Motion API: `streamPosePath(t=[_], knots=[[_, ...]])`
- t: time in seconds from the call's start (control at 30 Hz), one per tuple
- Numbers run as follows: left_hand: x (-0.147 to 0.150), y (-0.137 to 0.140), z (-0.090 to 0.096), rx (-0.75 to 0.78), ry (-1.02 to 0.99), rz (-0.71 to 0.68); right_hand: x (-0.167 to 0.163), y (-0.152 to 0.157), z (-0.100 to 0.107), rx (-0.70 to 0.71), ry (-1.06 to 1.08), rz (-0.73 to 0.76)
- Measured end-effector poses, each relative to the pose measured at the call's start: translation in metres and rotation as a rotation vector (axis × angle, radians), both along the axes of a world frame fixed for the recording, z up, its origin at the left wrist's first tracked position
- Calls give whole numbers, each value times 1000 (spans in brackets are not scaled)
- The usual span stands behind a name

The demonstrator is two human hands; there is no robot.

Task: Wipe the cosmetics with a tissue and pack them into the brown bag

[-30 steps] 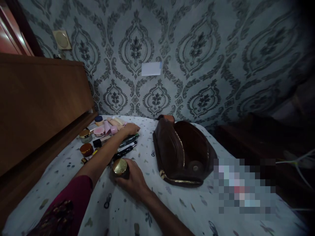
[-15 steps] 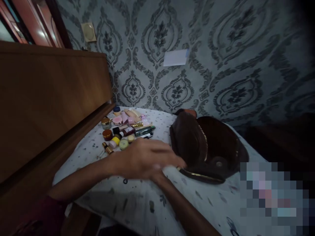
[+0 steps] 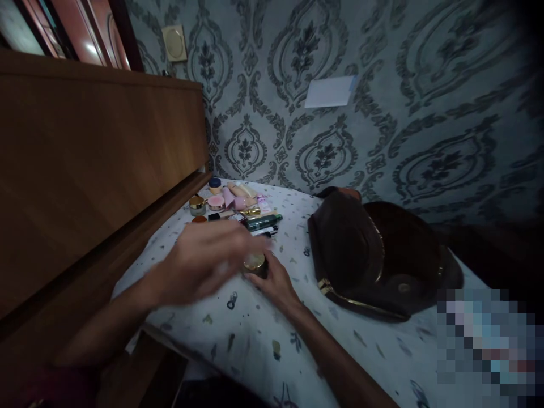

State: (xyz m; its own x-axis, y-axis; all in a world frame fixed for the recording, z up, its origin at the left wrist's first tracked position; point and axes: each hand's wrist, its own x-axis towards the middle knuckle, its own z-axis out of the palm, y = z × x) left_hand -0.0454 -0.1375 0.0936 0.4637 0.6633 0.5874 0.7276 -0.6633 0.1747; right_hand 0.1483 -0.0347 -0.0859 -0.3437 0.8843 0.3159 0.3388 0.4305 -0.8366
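My right hand (image 3: pixel 275 281) is closed around a small round jar (image 3: pixel 255 262) with a gold-coloured top, held low over the patterned white sheet (image 3: pixel 255 334). Beside it on the left, my left hand (image 3: pixel 204 262) is blurred by motion. Its fingers stretch toward the jar, apart from the thumb, and no object shows in them. Behind my hands lies a group of cosmetics: a gold-lidded jar (image 3: pixel 197 205), a pink compact (image 3: pixel 216 202), a dark green tube (image 3: pixel 264 221) and several pale tubes. The left hand hides some of these.
A dark brown bag (image 3: pixel 346 243) stands unzipped at the right. Along the left runs a wooden panel (image 3: pixel 106 147). Patterned wallpaper with a white paper (image 3: pixel 329 92) and a switch (image 3: pixel 174 43) is at the back. A blurred-out patch (image 3: pixel 488 340) covers something at lower right.
My left hand has moved left, away from over the right hand, uncovering the jar in the right hand. The view has shifted, so the bag and cosmetics appear further right.
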Motion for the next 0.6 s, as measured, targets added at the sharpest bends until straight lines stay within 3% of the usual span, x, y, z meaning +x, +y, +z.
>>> streamPosePath(t=[0.13,0.17,0.27,0.33,0.6], knots=[[-51,81,-34,-331,360,694,1,5,-7,-21,4,35],[-65,94,-46,-414,435,778,1,5,-8,-21,3,34],[-95,116,-76,-552,482,809,2,6,-7,-25,-4,32],[-105,122,-87,-579,468,773,2,5,-5,-24,-7,33],[-110,135,-81,-530,446,846,2,1,1,-31,-11,36]])
